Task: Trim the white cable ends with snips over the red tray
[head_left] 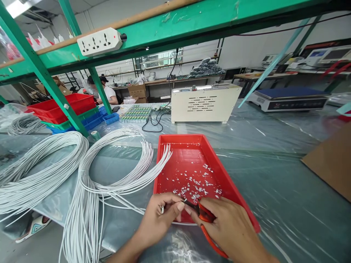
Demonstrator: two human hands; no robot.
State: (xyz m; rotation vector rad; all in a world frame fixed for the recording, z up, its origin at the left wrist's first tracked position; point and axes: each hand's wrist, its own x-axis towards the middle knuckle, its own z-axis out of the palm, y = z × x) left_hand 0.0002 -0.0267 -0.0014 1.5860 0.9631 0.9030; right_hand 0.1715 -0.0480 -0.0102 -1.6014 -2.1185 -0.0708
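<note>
Here, leftmost, loose white wires (82, 175) sprawl over the worktop (274, 175) edge and could slide off or tangle if tugged. The left hand (159, 219) is closed, pinching a wire end beside the red tray (189, 160). The right hand (233, 230) grips red cutters (204, 215), blades close to the left fingertips (179, 207); a slip could nick them, and snipped bits may miss the tray.

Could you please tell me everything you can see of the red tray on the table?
The red tray is a shallow rectangle of glossy plastic with low sloping walls. It lies flat on the plastic-covered table, angled slightly, its near edge hidden behind the left hand and right hand. Small white scraps litter its floor. Ends of the white wires lie over its left rim.
</note>
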